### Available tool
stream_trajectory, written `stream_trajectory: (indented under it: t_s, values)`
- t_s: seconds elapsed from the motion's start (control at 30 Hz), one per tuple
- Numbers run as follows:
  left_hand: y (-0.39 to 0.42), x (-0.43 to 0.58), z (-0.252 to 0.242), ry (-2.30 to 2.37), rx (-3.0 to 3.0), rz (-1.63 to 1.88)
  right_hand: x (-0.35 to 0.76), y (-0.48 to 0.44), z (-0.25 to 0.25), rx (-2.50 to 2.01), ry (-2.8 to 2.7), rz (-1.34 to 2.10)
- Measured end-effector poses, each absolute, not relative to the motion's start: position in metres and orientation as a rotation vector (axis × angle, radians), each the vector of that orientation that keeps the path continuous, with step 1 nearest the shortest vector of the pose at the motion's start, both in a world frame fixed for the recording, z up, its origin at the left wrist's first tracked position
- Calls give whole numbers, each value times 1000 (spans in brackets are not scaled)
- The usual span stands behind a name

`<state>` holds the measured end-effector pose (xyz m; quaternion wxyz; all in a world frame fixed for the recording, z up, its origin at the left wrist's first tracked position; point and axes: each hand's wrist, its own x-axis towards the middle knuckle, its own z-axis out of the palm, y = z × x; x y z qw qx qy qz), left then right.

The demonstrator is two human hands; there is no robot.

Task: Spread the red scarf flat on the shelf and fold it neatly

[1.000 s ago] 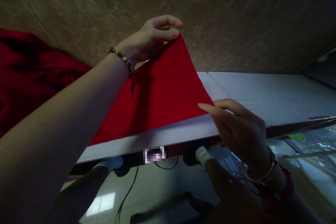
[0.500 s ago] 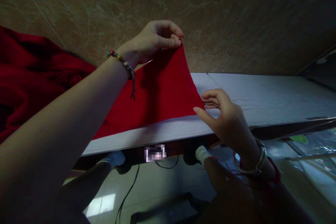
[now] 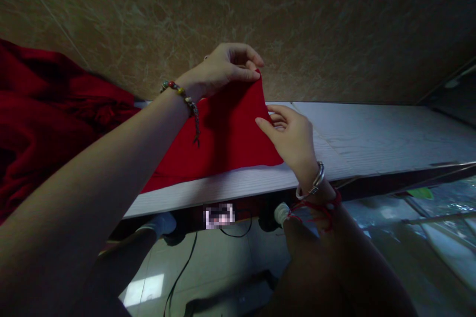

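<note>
A piece of red cloth (image 3: 226,129) lies over a white wood-grain board, its far right corner lifted. My left hand (image 3: 232,68), with a beaded bracelet on the wrist, pinches that raised corner between thumb and fingers. Along the cloth's right edge, my right hand (image 3: 286,131) has its thumb on the near face and its fingers behind, closed on the edge. Silver and red bracelets circle the right wrist. The cloth's near right corner rests on the board, below my right hand.
The white board (image 3: 372,131) runs left to right against a brown marbled wall (image 3: 316,34). More red fabric (image 3: 48,119) is heaped at the left. Below are my feet, a black cable (image 3: 182,272), a tiled floor and clear plastic at the right.
My right hand has moved up and left along the cloth's right edge, from the near corner to midway. My left hand has lowered slightly, still pinching the corner.
</note>
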<state>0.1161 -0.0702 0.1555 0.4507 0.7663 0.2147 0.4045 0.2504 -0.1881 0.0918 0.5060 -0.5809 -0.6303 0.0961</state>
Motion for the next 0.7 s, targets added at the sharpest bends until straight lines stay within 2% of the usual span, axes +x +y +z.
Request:
stream_trajectory:
  t_s: [0.7]
  values:
    - [-73,106,152,594,2016,938,249,-177,96,-1428,-1553,106]
